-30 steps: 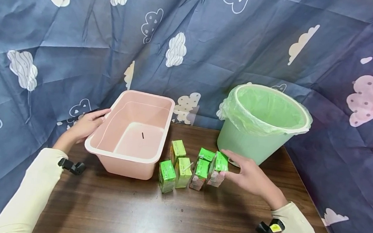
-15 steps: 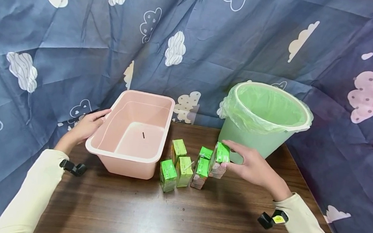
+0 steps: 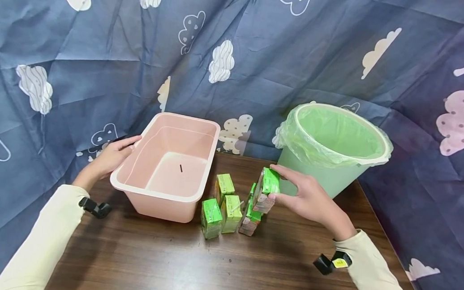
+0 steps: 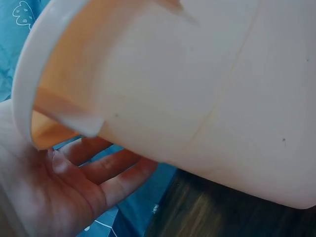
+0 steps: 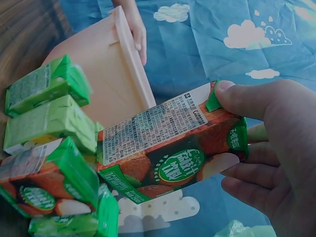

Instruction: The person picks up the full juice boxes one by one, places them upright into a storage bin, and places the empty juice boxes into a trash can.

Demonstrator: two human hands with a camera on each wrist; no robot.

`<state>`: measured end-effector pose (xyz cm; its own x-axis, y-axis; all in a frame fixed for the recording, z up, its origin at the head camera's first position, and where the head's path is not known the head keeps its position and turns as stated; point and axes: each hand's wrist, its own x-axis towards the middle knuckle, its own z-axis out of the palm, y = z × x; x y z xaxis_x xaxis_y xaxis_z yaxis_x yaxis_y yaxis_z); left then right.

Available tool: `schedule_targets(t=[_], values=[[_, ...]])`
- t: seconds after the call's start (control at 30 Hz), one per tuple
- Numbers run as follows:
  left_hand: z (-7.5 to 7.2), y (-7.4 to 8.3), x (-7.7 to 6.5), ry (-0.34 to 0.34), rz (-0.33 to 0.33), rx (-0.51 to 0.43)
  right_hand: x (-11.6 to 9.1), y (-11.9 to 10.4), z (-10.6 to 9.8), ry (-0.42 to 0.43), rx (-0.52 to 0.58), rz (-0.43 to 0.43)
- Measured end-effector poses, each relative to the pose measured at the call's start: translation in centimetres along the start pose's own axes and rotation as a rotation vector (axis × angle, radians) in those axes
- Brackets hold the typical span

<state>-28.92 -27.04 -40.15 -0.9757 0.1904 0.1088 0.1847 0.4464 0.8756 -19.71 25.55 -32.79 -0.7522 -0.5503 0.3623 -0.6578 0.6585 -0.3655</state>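
left hand (image 3: 111, 158) touching the left rim of a pink tub (image 3: 159, 208), right hand (image 3: 311, 198) pinching a green-topped carton (image 3: 269, 182) right of the tub, near other cartons (image 3: 232, 211), green bin (image 3: 328, 176) farther right, cloud-print cloth (image 3: 273, 71) behind

In this view, we place the tub (image 3: 159, 208) immediately right of the left hand (image 3: 110, 158), touching it. Between the tub and the right hand (image 3: 313, 199), the standing cartons (image 3: 211, 226) occupy the worktop (image 3: 147, 256); we locate the held carton (image 3: 263, 200) at that hand's left, overlapping the nearest of them in our line of sight. The bin (image 3: 307, 170) stands just beyond the right hand; the backdrop (image 3: 262, 53) hangs behind tub and bin.
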Motion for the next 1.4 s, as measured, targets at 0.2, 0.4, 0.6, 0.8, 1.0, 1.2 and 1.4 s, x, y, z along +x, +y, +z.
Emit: schedule_targets(t=[0.2, 0.4, 0.6, 0.8, 1.0, 1.2, 1.4], values=[[0.1, -0.3, 0.0, 0.022, -0.002, -0.026, 1.2, -0.5, 0.2, 0.022, 0.032, -0.018], [0.3, -0.5, 0.0, 0.037, -0.002, -0.098, 2.6, -1.4, 0.2, 0.052, 0.081, 0.046], [0.3, -0.7, 0.1, 0.021, -0.029, -0.11, 3.8, -1.8, 0.2, 0.076, 0.12, 0.117], [0.2, -0.6, 0.0, 0.007, -0.042, -0.131, 5.4, -2.2, 0.3, 0.116, 0.142, 0.094], [-0.1, -0.6, 0.2, 0.001, -0.041, -0.148, 7.6, -2.9, 0.1, 0.125, 0.136, 0.026], [-0.1, -0.6, 0.2, 0.01, -0.045, -0.153, 9.0, -3.4, 0.2, 0.099, 0.132, 0.028], [0.0, -0.7, 0.2, 0.005, -0.041, -0.113, 10.2, -3.9, 0.8, 0.093, 0.16, 0.019]])
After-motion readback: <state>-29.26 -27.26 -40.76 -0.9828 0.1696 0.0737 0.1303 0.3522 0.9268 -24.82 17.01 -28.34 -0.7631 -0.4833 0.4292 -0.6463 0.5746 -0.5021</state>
